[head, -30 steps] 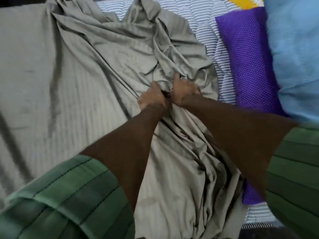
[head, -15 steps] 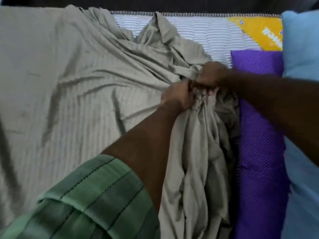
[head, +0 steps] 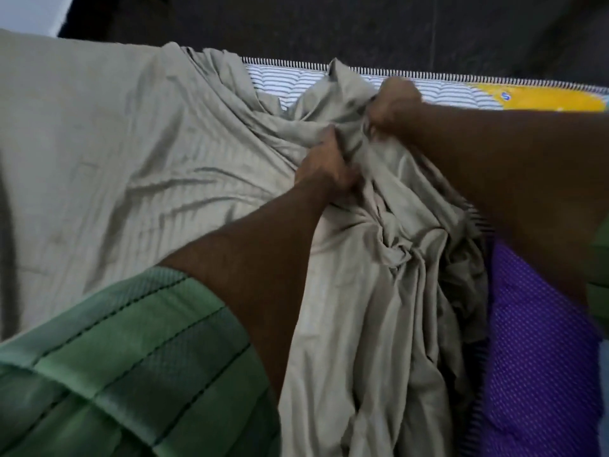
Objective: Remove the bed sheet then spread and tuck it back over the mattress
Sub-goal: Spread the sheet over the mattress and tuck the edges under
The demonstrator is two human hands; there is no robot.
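A grey-beige bed sheet (head: 108,153) covers the left part of the mattress and is bunched into thick folds in the middle. The striped mattress (head: 273,82) shows bare at the far edge, with a yellow label (head: 540,98) at the right. My left hand (head: 324,168) grips a gathered wad of the sheet. A little farther and to the right, my right hand (head: 393,105) grips another bunch of the same sheet near the far edge. The gathered cloth hangs down toward me between my forearms.
A purple dotted pillow (head: 540,341) lies on the right side of the bed, partly under the bunched sheet. Beyond the far mattress edge is a dark surface (head: 362,24). My green striped sleeves fill the lower left and right edge.
Both hands, gripping the bunched sheet throughout, have carried it from the bed's middle toward the far edge and the right. My right hand has moved ahead of the left; the hands are now apart.
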